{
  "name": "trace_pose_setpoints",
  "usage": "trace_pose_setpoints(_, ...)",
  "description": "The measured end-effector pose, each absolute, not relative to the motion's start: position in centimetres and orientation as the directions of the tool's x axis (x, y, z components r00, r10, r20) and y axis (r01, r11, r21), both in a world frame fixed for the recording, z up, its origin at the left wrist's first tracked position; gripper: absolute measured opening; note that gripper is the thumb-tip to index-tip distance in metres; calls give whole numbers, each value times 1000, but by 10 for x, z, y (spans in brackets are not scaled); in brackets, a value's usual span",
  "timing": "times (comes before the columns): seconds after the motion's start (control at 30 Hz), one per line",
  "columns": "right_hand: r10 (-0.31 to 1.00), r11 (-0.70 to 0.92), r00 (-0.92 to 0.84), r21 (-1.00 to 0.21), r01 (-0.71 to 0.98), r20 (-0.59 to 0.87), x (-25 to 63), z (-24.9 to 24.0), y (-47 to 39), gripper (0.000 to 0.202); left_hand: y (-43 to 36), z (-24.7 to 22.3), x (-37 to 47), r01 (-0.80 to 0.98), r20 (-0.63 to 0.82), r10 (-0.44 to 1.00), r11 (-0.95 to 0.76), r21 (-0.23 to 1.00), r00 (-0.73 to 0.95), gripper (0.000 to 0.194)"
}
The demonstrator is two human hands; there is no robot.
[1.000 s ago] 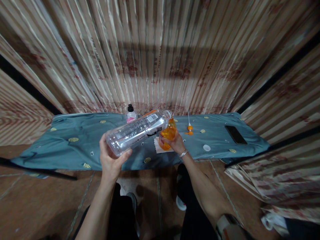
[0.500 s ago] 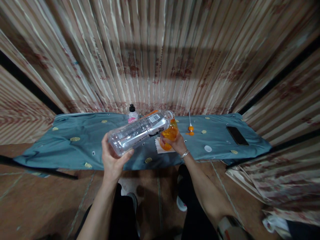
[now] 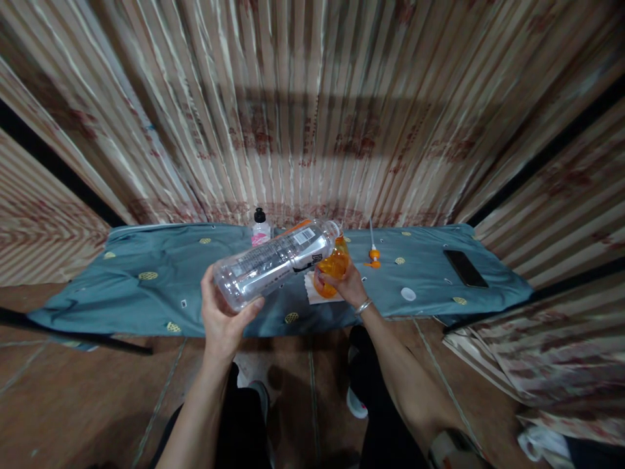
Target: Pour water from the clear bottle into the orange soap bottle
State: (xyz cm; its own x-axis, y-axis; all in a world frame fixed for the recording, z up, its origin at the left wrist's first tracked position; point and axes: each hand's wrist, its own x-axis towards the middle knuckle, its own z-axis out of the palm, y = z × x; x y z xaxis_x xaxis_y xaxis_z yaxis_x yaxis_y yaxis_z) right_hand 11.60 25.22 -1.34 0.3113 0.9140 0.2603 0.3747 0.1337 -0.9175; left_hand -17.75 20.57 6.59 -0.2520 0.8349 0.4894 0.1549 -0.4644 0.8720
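Observation:
My left hand (image 3: 224,319) grips the base of a large clear plastic bottle (image 3: 273,264), which is tilted with its mouth lower right of centre over an orange bottle. Around the orange translucent bottle (image 3: 332,268) my right hand (image 3: 349,283) is closed, holding it at the clear bottle's mouth. Whether liquid passes between them I cannot make out. Beneath the orange bottle lies a white paper tissue (image 3: 317,291). An orange pump head (image 3: 374,257) with a thin tube rests on the cloth to the right. Behind the clear bottle stands a small bottle with a black cap (image 3: 260,225).
A teal cloth with pineapple prints (image 3: 161,299) covers the narrow table. On its right side lie a black phone (image 3: 465,268) and a white round disc (image 3: 408,294). Striped curtains (image 3: 312,130) hang behind, and black frame bars (image 3: 551,153) run along the sides.
Both hands keep hold of their bottles in nearly the same pose. The whole view has shifted slightly, and little else differs.

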Motion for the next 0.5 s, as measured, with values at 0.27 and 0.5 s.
trace_pose_setpoints(0.27, 921, 148, 280, -907, 393, 272, 118, -14, 251, 63, 206, 65, -176, 129, 478, 842, -460, 878, -251, 98)
trace_pose_setpoints(0.5, 916, 149, 288, -905, 400, 278, 117, -14, 251, 65, 207, 64, -177, 120, 467, 853, -452, 884, -233, 100)
